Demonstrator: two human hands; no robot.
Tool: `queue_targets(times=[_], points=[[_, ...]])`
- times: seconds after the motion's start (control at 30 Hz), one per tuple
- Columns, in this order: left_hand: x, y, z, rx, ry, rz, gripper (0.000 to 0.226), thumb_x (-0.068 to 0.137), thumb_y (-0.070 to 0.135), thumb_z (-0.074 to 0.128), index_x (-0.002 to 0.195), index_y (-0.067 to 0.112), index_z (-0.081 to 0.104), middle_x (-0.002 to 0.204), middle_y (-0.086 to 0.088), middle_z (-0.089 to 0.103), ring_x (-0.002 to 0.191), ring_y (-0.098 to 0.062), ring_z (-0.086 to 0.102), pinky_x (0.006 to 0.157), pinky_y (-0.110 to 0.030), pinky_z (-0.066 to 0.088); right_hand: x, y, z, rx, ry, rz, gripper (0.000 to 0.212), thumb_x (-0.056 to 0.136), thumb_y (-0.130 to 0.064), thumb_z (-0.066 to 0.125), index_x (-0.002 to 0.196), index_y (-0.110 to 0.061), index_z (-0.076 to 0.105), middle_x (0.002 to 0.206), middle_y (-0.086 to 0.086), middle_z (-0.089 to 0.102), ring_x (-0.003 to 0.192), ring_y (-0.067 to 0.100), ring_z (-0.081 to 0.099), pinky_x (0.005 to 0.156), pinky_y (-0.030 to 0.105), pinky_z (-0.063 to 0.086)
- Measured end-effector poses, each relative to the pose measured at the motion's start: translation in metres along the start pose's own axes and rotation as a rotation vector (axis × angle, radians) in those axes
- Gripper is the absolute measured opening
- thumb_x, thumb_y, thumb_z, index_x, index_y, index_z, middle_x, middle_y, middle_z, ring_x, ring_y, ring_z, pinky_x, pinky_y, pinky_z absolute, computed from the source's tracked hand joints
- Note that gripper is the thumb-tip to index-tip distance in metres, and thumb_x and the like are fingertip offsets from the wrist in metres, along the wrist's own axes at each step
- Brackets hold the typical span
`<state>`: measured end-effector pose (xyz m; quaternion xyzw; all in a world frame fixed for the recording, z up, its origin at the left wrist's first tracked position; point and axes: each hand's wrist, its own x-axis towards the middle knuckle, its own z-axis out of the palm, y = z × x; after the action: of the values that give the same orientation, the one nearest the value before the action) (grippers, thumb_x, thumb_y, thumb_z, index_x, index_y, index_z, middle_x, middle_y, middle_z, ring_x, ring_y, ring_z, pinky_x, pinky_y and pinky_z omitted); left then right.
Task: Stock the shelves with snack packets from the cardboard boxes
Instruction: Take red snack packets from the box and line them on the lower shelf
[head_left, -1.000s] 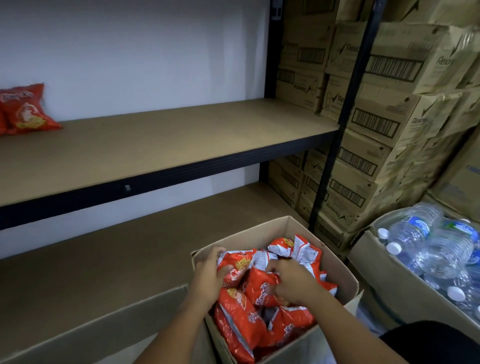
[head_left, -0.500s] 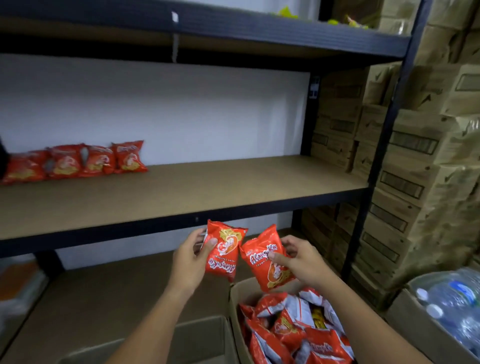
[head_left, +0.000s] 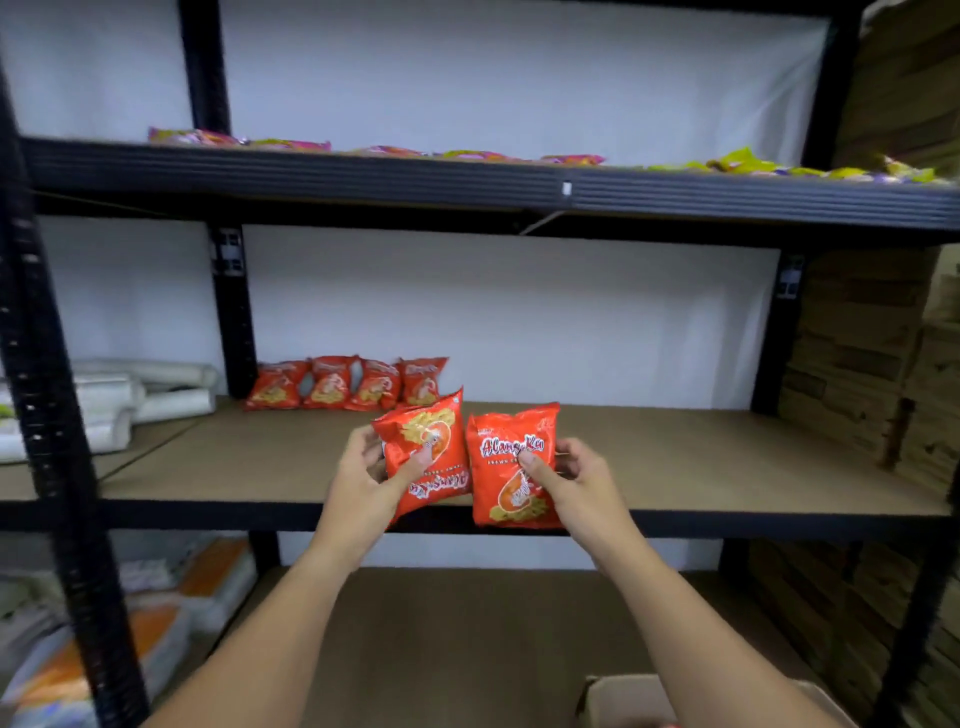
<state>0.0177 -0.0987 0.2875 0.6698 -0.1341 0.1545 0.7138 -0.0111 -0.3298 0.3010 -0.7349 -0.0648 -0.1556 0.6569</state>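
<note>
My left hand grips a red snack packet, held upside down and tilted, just above the front edge of the middle shelf. Beside it my right hand pinches a second red packet, upright with its label readable. Both packets hang over the shelf's black front rail. Several matching red packets stand in a row at the back left of that shelf. Only a corner of the cardboard box shows at the bottom edge.
The top shelf carries yellow and pink packets along its length. White plastic rolls lie on the neighbouring shelf to the left, behind a black upright. Stacked cardboard cartons fill the right side. Orange and white bags sit low on the left.
Both hands lifted a red packet each out of the box and raised them to the middle shelf's front edge. My view tilted upward, so the box has dropped almost out of sight.
</note>
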Motion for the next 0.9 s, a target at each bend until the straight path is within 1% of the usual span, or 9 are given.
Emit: queue_targets(times=[0.1, 0.2, 0.27, 0.37, 0.5, 0.63, 0.7, 0.8, 0.9], points=[[0.020, 0.000, -0.020, -0.054, 0.014, -0.054, 0.041, 0.083, 0.031, 0.075, 0.118, 0.037, 0.055, 0.118, 0.008, 0.067, 0.107, -0.018, 0.068, 0.073, -0.041, 0.062, 0.025, -0.002, 0.026, 0.035, 0.000, -0.010, 0.034, 0.087, -0.041, 0.070, 0.115, -0.024, 0.059, 0.105, -0.005, 0.073, 0.088, 0.007, 0.073, 0.072, 0.025, 0.058], [0.038, -0.008, -0.036, -0.083, 0.042, -0.094, 0.040, 0.085, 0.031, 0.074, 0.120, 0.038, 0.056, 0.121, 0.004, 0.066, 0.107, -0.025, 0.067, 0.073, -0.052, 0.061, 0.050, 0.005, 0.047, 0.037, -0.011, -0.007, 0.036, 0.087, -0.043, 0.070, 0.116, -0.025, 0.058, 0.105, -0.008, 0.071, 0.088, 0.005, 0.072, 0.070, 0.023, 0.057], [0.049, -0.016, -0.043, -0.078, 0.041, -0.097, 0.053, 0.078, 0.033, 0.080, 0.125, 0.036, 0.056, 0.122, 0.002, 0.066, 0.106, -0.025, 0.069, 0.076, -0.052, 0.061, 0.064, 0.012, 0.059, 0.034, -0.016, -0.005, 0.038, 0.087, -0.043, 0.070, 0.118, -0.025, 0.057, 0.106, -0.010, 0.070, 0.088, 0.005, 0.072, 0.069, 0.022, 0.057], [0.061, -0.028, -0.051, -0.032, 0.010, -0.099, 0.074, 0.062, 0.023, 0.093, 0.126, 0.031, 0.055, 0.117, 0.003, 0.069, 0.105, -0.020, 0.070, 0.081, -0.047, 0.061, 0.081, 0.023, 0.074, 0.026, -0.016, -0.002, 0.040, 0.086, -0.044, 0.070, 0.119, -0.025, 0.056, 0.109, -0.010, 0.068, 0.091, 0.006, 0.071, 0.071, 0.022, 0.058], [0.076, -0.043, -0.061, 0.043, 0.048, -0.095, 0.081, 0.055, 0.019, 0.096, 0.124, 0.030, 0.055, 0.111, 0.003, 0.072, 0.102, -0.015, 0.070, 0.090, -0.044, 0.058, 0.098, 0.036, 0.086, 0.061, -0.027, 0.003, 0.039, 0.086, -0.038, 0.071, 0.118, -0.020, 0.058, 0.109, -0.005, 0.070, 0.089, 0.005, 0.071, 0.068, 0.018, 0.056], [0.088, -0.051, -0.069, 0.030, 0.169, -0.030, 0.092, 0.055, 0.020, 0.097, 0.132, 0.038, 0.049, 0.118, -0.001, 0.066, 0.104, -0.021, 0.070, 0.082, -0.045, 0.061, 0.109, 0.048, 0.091, 0.069, -0.021, 0.009, 0.038, 0.085, -0.038, 0.072, 0.115, -0.019, 0.059, 0.107, -0.005, 0.071, 0.088, 0.004, 0.071, 0.067, 0.017, 0.056], [0.090, -0.052, -0.069, 0.027, 0.221, 0.052, 0.084, 0.062, 0.020, 0.094, 0.130, 0.039, 0.048, 0.118, 0.001, 0.064, 0.103, -0.019, 0.070, 0.078, -0.040, 0.062, 0.113, 0.052, 0.093, 0.085, -0.008, 0.005, 0.038, 0.085, -0.036, 0.072, 0.115, -0.017, 0.059, 0.106, -0.004, 0.071, 0.086, 0.003, 0.071, 0.065, 0.016, 0.055], [0.093, -0.056, -0.065, 0.010, 0.226, 0.139, 0.057, 0.074, 0.018, 0.085, 0.121, 0.031, 0.055, 0.115, 0.003, 0.066, 0.102, -0.015, 0.070, 0.076, -0.031, 0.061, 0.117, 0.057, 0.095, 0.098, -0.007, -0.002, 0.035, 0.087, -0.033, 0.072, 0.115, -0.017, 0.059, 0.104, -0.006, 0.070, 0.083, -0.002, 0.070, 0.061, 0.013, 0.053], [0.100, -0.066, -0.065, -0.053, 0.197, 0.117, 0.045, 0.080, 0.018, 0.080, 0.119, 0.031, 0.062, 0.122, 0.002, 0.065, 0.111, -0.022, 0.066, 0.081, -0.036, 0.061, 0.121, 0.063, 0.097, 0.098, -0.010, 0.001, 0.037, 0.086, -0.037, 0.072, 0.116, -0.019, 0.058, 0.106, -0.005, 0.070, 0.086, 0.001, 0.071, 0.064, 0.016, 0.055]])
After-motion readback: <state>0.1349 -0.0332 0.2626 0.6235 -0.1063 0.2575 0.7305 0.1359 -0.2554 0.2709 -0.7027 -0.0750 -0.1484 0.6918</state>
